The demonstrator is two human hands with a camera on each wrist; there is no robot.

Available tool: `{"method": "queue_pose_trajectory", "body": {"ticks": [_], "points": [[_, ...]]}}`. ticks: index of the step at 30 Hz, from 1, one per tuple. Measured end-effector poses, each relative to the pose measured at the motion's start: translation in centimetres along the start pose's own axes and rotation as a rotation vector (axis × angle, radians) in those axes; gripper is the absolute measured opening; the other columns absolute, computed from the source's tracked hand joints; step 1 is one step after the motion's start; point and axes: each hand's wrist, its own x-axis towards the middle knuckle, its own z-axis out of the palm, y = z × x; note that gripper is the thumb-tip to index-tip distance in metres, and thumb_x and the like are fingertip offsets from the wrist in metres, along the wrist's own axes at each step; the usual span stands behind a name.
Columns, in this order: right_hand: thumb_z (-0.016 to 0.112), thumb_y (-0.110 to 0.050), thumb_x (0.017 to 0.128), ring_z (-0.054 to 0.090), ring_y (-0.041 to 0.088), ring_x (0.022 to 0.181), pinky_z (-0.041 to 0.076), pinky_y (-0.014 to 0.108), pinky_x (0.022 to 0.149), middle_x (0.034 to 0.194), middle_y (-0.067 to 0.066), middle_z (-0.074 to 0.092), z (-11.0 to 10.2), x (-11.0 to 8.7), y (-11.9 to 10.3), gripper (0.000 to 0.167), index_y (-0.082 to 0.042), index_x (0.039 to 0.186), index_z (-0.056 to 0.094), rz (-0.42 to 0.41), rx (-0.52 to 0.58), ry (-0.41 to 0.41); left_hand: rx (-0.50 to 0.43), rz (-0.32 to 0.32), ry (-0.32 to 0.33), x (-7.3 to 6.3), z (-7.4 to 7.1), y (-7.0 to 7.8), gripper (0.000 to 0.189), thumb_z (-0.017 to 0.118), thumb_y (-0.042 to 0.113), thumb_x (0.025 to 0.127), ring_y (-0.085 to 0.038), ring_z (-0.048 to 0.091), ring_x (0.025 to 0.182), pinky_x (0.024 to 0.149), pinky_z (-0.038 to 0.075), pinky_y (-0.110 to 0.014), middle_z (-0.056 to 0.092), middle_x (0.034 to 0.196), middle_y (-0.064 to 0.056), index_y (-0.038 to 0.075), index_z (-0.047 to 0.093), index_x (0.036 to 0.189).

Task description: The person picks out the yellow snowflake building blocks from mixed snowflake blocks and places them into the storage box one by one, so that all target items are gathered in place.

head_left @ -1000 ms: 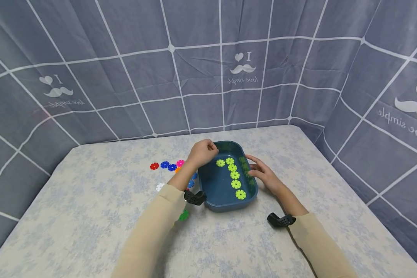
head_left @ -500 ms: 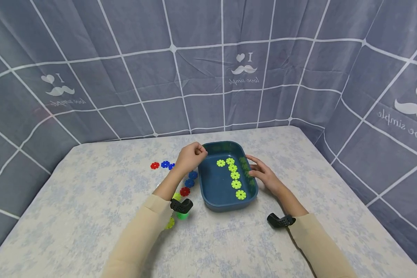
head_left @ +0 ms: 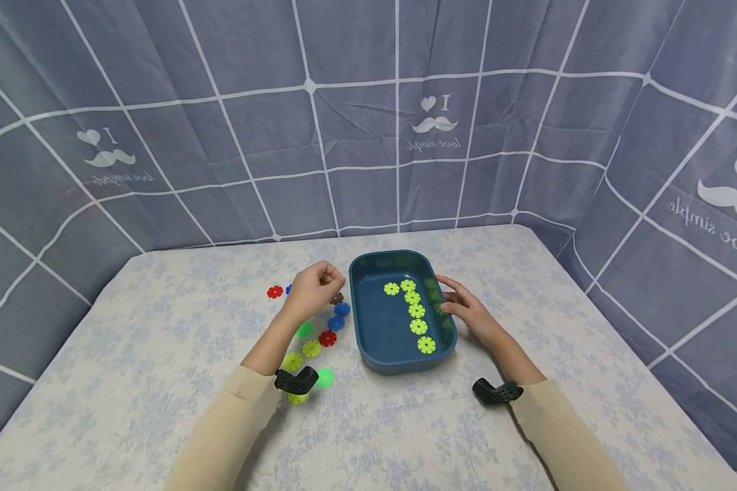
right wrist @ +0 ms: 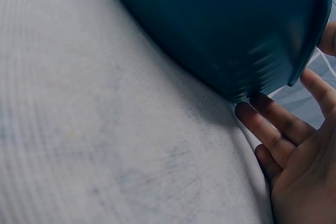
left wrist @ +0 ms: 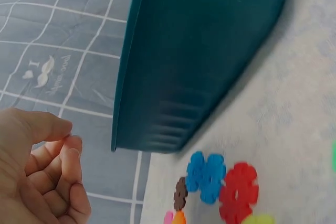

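My left hand (head_left: 315,288) hovers left of the dark teal plastic tub (head_left: 376,320), fingers curled in and thumb tip against the index finger. Between those tips in the left wrist view (left wrist: 44,169) nothing shows. My right hand (head_left: 471,315) rests against the tub's right outer wall, its fingers mostly straight and fingertips at the rim and lower wall (right wrist: 294,124). Several yellow-green notched plastic discs (head_left: 417,311) lie inside the tub, most in a row along the right. Below the left hand lie blue discs (head_left: 342,309), a brown disc (left wrist: 180,193) and a red disc (head_left: 327,338).
More discs are scattered left of the tub: a green disc (head_left: 325,378), a yellow disc (head_left: 311,348) and a red disc (head_left: 274,292) farther back. A pale patterned cloth (head_left: 405,423) covers the table. Grey-blue checked curtains (head_left: 356,129) hang behind and at the sides.
My left hand has moved from over the tub's far left corner leftward and nearer, out past the rim, uncovering blue, red and green discs. The right hand stays against the tub.
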Motion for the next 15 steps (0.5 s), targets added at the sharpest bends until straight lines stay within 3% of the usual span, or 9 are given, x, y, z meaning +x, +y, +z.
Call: {"method": "queue_pose_trajectory", "body": {"ticks": [15], "points": [[0.049,-0.012,0.101,0.038,0.043,0.133,0.029,0.061,0.105,0.145,0.027,0.039,0.1,-0.1,-0.2,0.057,-0.007,0.153,0.027,-0.004,-0.010,0.006,0.077,-0.032,-0.045,-2.7,-3.1,-1.9,0.012,0.061,0.017,0.095,-0.021,0.052,0.072,0.066,0.044,-0.034,0.060,0.083,-0.006,0.005,0.061,0.096]]}}
